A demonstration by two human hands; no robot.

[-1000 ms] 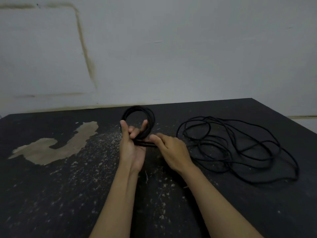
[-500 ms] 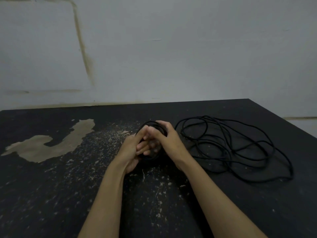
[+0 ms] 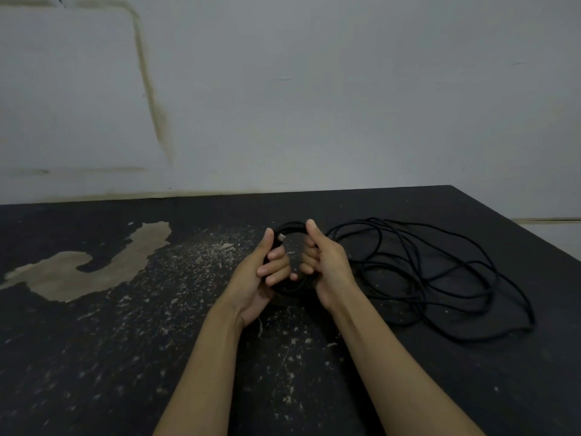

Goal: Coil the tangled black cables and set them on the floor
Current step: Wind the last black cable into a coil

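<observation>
**Here, two hands hold a finished coil while a second cable lies tangled**

Nearest the viewer, two bare forearms reach forward from the bottom edge over a dark floor (image 3: pixel 94 357) speckled with pale flecks. The floor's far edge meets a pale wall (image 3: pixel 314 105), and its right edge slants toward the far right corner.

Just past the forearms, near the middle of the floor, the left hand (image 3: pixel 261 278) and right hand (image 3: pixel 327 269) face each other. Between them is a small coiled black cable (image 3: pixel 287 229). Each hand grasps one side, fingers curled round the bundle and thumbs raised. A small metal plug end (image 3: pixel 282 237) pokes out beside the left thumb. Whether the bottom of the coil touches the floor cannot be told.

To the right, just beside the right hand, a tangled black cable (image 3: pixel 440 278) sprawls in loose overlapping loops toward the floor's right edge. Toward the left edge is a tan patch (image 3: pixel 94 269) where the dark surface has worn away.

Likely risks: the plug end appears loose, so the coil could spring open when the hands let go. If it is laid down too near the tangle, the loops could catch and mix the two cables. The tangle's crossings may also tighten into knots if one strand is pulled hard.
</observation>
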